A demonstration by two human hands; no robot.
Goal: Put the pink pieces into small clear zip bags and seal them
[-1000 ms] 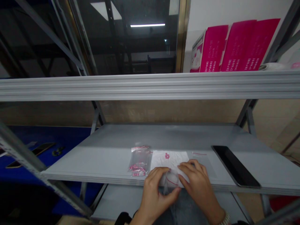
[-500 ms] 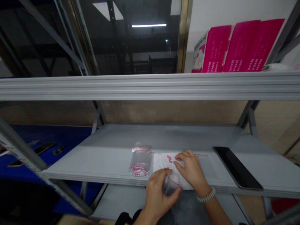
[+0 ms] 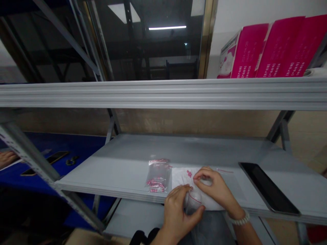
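Note:
My left hand (image 3: 178, 211) curves around the mouth of a clear zip bag (image 3: 194, 199) with a red line, at the front edge of the shelf. My right hand (image 3: 214, 185) is pinched at the fingertips over a white cloth or paper (image 3: 178, 175); what lies between them is too small to make out. Beside those fingertips, a few small pink pieces (image 3: 189, 174) rest on the white sheet. To the left lies a clear bag (image 3: 158, 177) with pink pieces inside. Another clear bag (image 3: 233, 183) lies flat, partly behind my right hand.
A black tablet (image 3: 269, 189) lies on the grey shelf (image 3: 109, 170) at the right. Pink boxes (image 3: 276, 51) stand above the upper rail (image 3: 163, 94). At the far left, a person's hand (image 3: 7, 159) and phones show over a blue surface (image 3: 84, 146).
The view has shifted, moving the scene rightward. My right thumb and forefinger have closed into a pinch beside the pink pieces. Another person's hand shows more at the left.

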